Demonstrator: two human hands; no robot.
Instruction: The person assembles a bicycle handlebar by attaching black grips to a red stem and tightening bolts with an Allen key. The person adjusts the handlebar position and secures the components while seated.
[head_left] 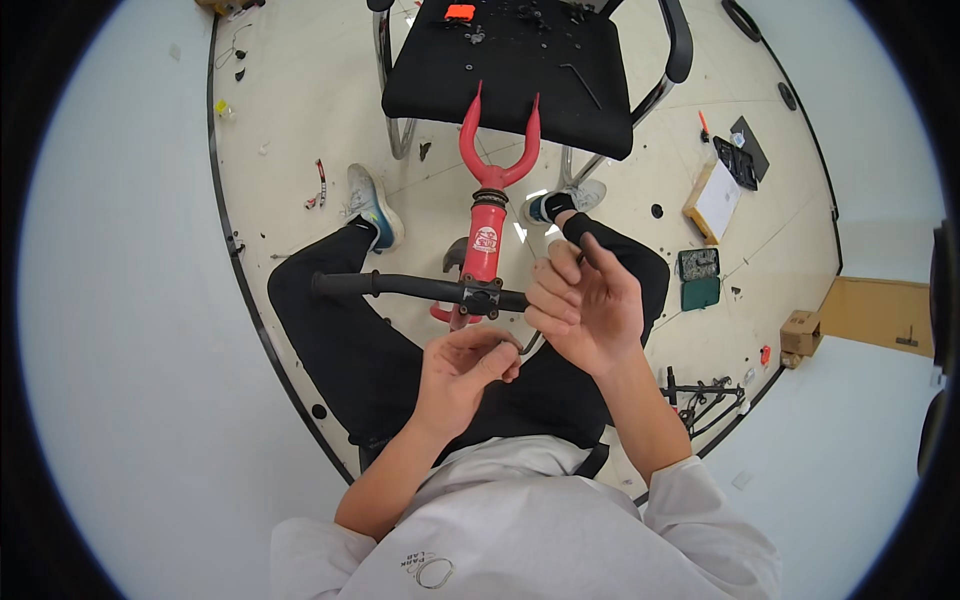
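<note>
A red bicycle fork and head tube (483, 240) stands in front of me, its two prongs reaching the edge of a black chair seat. A black handlebar (420, 286) is clamped across its near end by a black stem (481, 296). Just below the stem, my left hand (467, 372) is pinched closed round a thin dark bent rod (533, 343), which looks like a hex key. My right hand (588, 300) is raised over the right half of the bar with fingers curled. It hides that end, and anything in its grip is not visible.
On the black chair (510, 70) lie a hex key (581, 86), an orange piece (460, 12) and small parts. A green case (700, 280), an open box (712, 200) and black bike parts (705, 400) are on the floor at right. A red-and-black tool (320, 185) lies left.
</note>
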